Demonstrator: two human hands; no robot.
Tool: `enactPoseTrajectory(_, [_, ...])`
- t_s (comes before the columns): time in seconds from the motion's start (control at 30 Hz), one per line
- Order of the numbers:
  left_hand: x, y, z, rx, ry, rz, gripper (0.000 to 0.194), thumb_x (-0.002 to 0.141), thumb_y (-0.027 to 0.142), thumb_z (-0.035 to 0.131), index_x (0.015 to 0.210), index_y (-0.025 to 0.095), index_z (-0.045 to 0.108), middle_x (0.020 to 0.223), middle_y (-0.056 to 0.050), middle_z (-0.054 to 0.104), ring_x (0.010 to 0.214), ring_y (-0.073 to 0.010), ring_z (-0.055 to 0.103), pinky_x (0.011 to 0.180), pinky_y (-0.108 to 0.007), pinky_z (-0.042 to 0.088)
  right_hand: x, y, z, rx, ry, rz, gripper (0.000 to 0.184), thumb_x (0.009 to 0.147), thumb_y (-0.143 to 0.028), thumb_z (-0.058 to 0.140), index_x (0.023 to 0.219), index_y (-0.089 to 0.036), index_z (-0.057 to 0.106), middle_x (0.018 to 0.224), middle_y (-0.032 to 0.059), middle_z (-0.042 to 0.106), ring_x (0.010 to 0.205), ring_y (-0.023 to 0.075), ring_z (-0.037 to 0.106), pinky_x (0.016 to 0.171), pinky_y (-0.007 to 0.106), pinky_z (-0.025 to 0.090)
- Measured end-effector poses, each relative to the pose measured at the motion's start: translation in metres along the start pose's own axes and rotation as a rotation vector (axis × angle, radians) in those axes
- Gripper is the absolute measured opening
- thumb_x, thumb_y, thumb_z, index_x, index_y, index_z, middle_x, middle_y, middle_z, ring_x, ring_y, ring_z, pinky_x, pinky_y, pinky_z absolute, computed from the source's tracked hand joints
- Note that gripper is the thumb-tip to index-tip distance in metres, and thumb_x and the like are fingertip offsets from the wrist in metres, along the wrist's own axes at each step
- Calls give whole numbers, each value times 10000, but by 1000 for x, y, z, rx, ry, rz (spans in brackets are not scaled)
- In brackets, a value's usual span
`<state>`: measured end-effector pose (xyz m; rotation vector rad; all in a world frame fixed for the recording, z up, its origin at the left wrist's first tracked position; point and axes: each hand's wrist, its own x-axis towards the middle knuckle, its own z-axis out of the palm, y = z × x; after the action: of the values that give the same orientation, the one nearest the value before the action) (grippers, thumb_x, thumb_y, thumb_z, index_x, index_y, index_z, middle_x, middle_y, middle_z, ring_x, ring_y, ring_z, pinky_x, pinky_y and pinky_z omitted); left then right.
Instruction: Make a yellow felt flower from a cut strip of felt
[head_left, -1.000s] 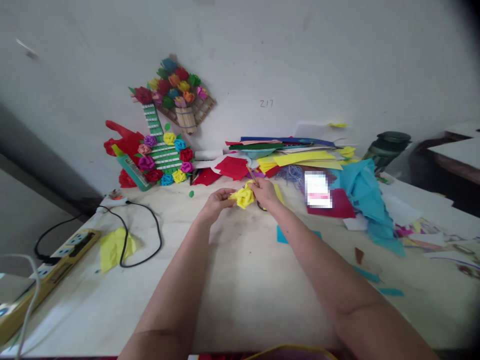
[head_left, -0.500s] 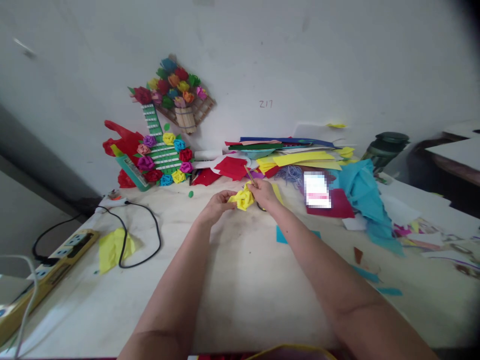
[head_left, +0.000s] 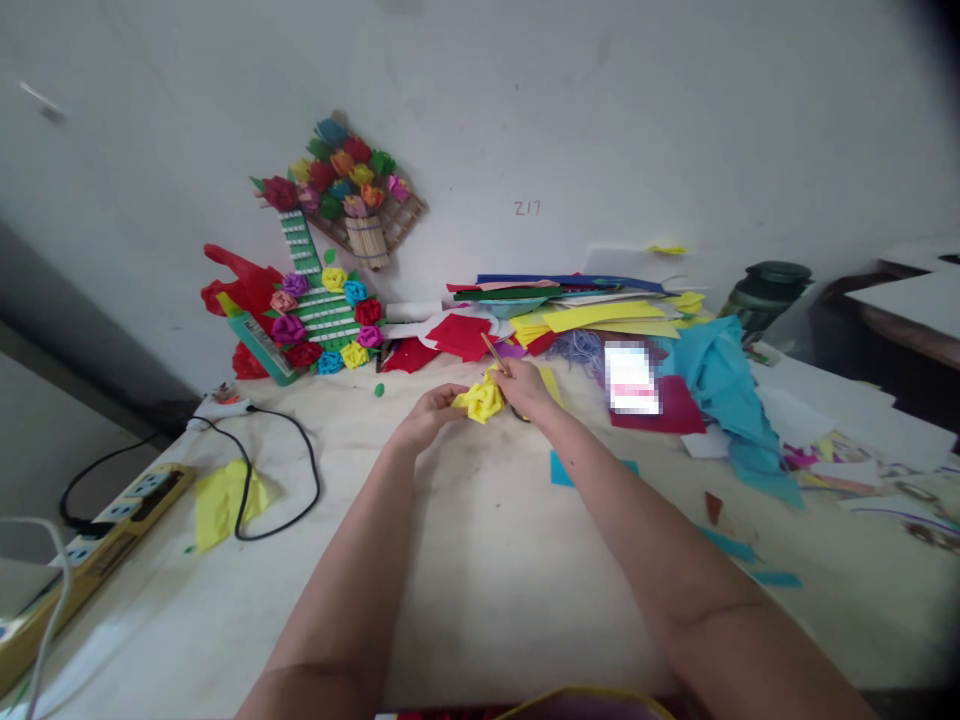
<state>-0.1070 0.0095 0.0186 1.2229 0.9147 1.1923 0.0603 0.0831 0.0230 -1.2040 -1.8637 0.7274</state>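
Observation:
Between my hands, above the middle of the table, is a folded yellow paper flower (head_left: 480, 398). My left hand (head_left: 433, 415) is closed on its left edge, thumb and fingers pinching the paper. My right hand (head_left: 525, 388) is closed around a thin wooden stick (head_left: 491, 348), which slants up and left from the fingers. Those fingertips also meet the flower's right side. A strip of yellow paper (head_left: 551, 385) lies just behind the right hand. Something dark and curved, partly hidden, shows beneath that hand; I cannot make out what it is.
Stacked coloured paper (head_left: 570, 295) lies along the wall. A flower-covered paper guitar (head_left: 322, 300) and a green glue bottle (head_left: 259, 345) stand at left, near a power strip (head_left: 112, 530) and black cable (head_left: 315, 460). Right are a lit phone (head_left: 632, 380), blue crepe paper (head_left: 720, 390) and a dark bottle (head_left: 765, 300).
The view has shifted slightly. The yellow flower has turned a little between my fingers, showing more of its folds. Both hands keep their hold.

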Motion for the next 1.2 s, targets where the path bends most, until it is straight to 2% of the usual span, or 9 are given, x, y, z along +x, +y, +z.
enactPoseTrajectory(0.07, [0, 0, -5, -75, -13, -53, 328, 566, 155, 611, 891, 125, 580, 851, -65, 623, 746, -155, 567, 710, -272, 404, -1, -2, -1, 19, -16, -22, 201, 714, -325, 461, 809, -185, 570, 698, 11, 598, 625, 115, 521, 556, 206, 387])
enactPoseTrajectory(0.17, [3, -1, -7, -154, 16, -86, 282, 612, 237, 573, 859, 105, 603, 816, -85, 630, 741, -180, 575, 694, -288, 412, -2, -5, -1, 48, -57, -52, 190, 707, -317, 470, 793, -183, 573, 689, 3, 591, 620, 111, 521, 547, 201, 390])
enactPoseTrajectory(0.33, [6, 0, 1, -229, 59, -139, 336, 661, 395, 532, 764, 86, 620, 702, -102, 634, 660, -185, 586, 669, -303, 417, -7, -12, -1, 89, -125, -51, 148, 688, -284, 486, 726, -162, 560, 612, -18, 547, 562, 90, 498, 501, 180, 388])
enactPoseTrajectory(0.53, [4, -1, 9, -171, 88, -141, 248, 649, 334, 572, 712, 99, 615, 650, -71, 627, 598, -158, 574, 597, -262, 412, -15, -24, 1, 214, -309, 42, 148, 704, -304, 458, 750, -171, 504, 582, -21, 513, 473, 101, 506, 374, 192, 398])
enactPoseTrajectory(0.63, [4, -3, 8, -120, 88, -141, 224, 633, 301, 583, 708, 93, 622, 653, -66, 624, 585, -147, 566, 575, -248, 404, -18, -27, 2, 262, -352, 81, 139, 706, -303, 462, 752, -175, 489, 598, -13, 514, 487, 113, 525, 346, 197, 408])
enactPoseTrajectory(0.83, [4, -3, 7, -54, 96, -144, 233, 612, 296, 606, 715, 88, 631, 647, -70, 623, 558, -139, 554, 546, -241, 389, -19, -29, 1, 192, -362, 66, 161, 715, -312, 456, 753, -173, 526, 629, 0, 543, 473, 93, 497, 347, 180, 380])
enactPoseTrajectory(1.03, [2, 1, 9, -37, 113, -136, 211, 579, 275, 639, 684, 92, 638, 589, -52, 607, 511, -114, 524, 514, -227, 365, -14, -22, 3, 30, -258, -78, 156, 696, -300, 489, 694, -166, 569, 627, -5, 558, 587, 94, 506, 540, 192, 402])
enactPoseTrajectory(1.2, [2, 2, 9, -31, 120, -152, 163, 572, 247, 635, 650, 104, 640, 568, -38, 600, 477, -88, 501, 487, -211, 343, -11, -16, 4, -33, -250, -114, 199, 687, -349, 498, 668, -161, 561, 607, -8, 549, 583, 90, 490, 557, 189, 375])
